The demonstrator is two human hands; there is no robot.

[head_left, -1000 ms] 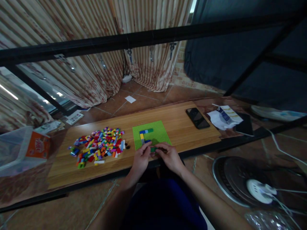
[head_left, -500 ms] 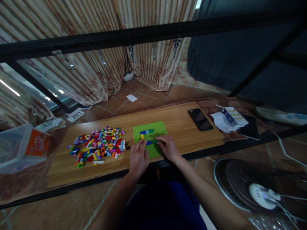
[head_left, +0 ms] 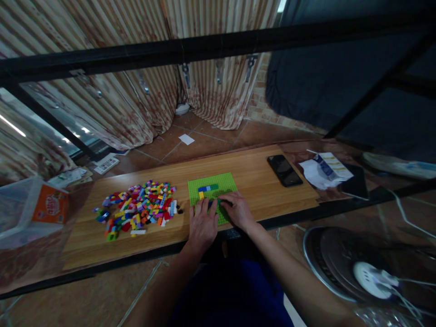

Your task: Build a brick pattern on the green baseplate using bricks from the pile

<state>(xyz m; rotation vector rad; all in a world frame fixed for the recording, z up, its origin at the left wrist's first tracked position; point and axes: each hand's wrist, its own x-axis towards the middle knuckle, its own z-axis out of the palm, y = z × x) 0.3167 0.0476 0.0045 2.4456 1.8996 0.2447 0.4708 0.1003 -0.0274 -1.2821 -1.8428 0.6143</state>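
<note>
A light green studded baseplate [head_left: 225,180] lies on the wooden board. On it sits a row of blue, light blue and green toy bricks [head_left: 208,187], with a yellow brick [head_left: 201,195] at the row's left end, nearer to me. My left hand [head_left: 203,225] lies over the plate's near part, its fingers stretched out on a blue brick that they mostly cover. Close beside it, my right hand [head_left: 239,211] has thumb and fingertips closed round a dark green brick [head_left: 219,201] at the right end of the near row. Its underside is hidden.
A pile of mixed toy bricks [head_left: 143,204] spreads over the board's left side. A black phone [head_left: 284,170] lies at the right, with crumpled paper [head_left: 323,169] beyond it. A clear plastic box [head_left: 20,211] stands far left. A dark metal bar [head_left: 218,46] crosses above.
My left hand has shifted right and its fingers now lie over the blue brick that showed between my hands before. My right hand stays nearly in place at the green brick.
</note>
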